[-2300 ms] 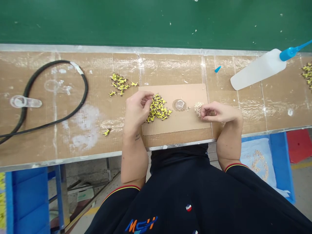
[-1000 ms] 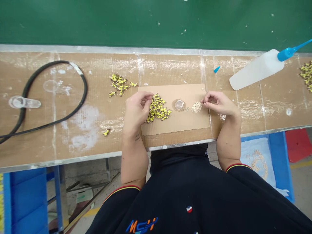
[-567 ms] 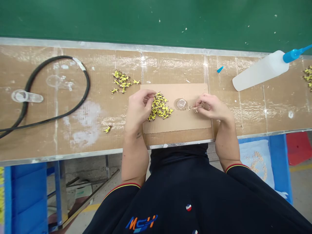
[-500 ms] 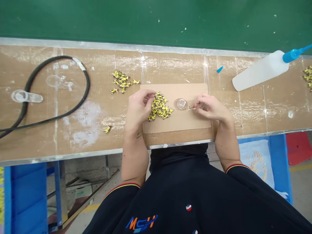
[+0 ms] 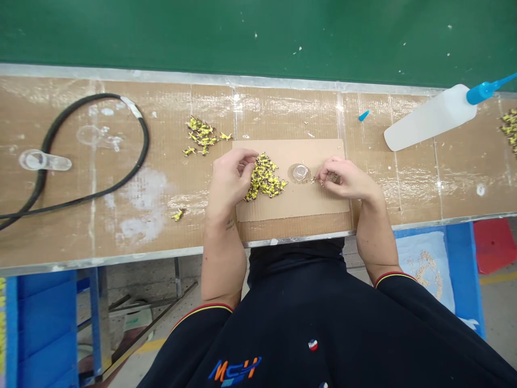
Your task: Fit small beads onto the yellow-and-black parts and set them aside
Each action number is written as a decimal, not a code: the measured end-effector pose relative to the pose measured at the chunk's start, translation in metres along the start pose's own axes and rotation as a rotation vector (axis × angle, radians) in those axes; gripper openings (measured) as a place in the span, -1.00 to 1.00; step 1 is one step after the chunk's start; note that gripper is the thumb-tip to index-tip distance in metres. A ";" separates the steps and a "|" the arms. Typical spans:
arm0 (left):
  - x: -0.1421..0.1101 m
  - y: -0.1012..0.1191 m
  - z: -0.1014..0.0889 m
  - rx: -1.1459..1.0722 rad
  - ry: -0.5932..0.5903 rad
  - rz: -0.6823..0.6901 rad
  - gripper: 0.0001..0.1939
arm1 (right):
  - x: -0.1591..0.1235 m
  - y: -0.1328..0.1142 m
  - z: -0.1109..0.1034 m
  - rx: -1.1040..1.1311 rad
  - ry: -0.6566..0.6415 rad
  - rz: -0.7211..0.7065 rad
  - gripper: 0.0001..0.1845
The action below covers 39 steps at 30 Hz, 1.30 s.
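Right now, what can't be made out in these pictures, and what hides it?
Beige pieces: head view, partly hidden by the right hand.
Clear dish: head view, contents lost in glare.
Black cable: head view, cut by left edge.
Farthest yellow pile: head view, cut by right edge.

A smooth green surface (image 5: 242, 37) spans the top of the frame. Across the middle runs a long workbench (image 5: 161, 145) covered in brown cardboard, its glossy patches reflecting overhead light. Blue plastic bins (image 5: 46, 323) fill the lower left, beside metal legs (image 5: 100, 323). Yellow lines (image 5: 151, 346) mark the grey floor (image 5: 501, 307); something red (image 5: 495, 245) sits lower right.
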State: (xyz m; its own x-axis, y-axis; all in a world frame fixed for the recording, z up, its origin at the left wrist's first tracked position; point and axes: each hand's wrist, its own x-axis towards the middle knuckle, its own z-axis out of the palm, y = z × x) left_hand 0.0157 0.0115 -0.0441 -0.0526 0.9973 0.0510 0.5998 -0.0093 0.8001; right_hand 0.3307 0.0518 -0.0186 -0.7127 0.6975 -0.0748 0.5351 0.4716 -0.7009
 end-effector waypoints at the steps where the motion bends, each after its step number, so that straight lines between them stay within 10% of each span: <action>1: 0.000 0.000 0.000 -0.002 0.003 0.000 -0.71 | 0.000 -0.001 0.000 0.012 -0.004 -0.003 -0.91; 28: 0.000 -0.004 0.001 -0.004 0.010 0.011 -0.71 | -0.003 -0.004 -0.004 0.051 -0.034 -0.033 -0.90; 39: -0.001 -0.003 0.001 0.001 0.028 0.035 -0.73 | -0.006 0.011 -0.007 -0.083 0.140 -0.084 -0.85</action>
State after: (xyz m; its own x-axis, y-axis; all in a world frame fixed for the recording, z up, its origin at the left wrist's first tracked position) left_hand 0.0149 0.0109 -0.0475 -0.0544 0.9939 0.0955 0.6026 -0.0436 0.7969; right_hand 0.3439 0.0562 -0.0209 -0.6892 0.7195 0.0853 0.5162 0.5702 -0.6391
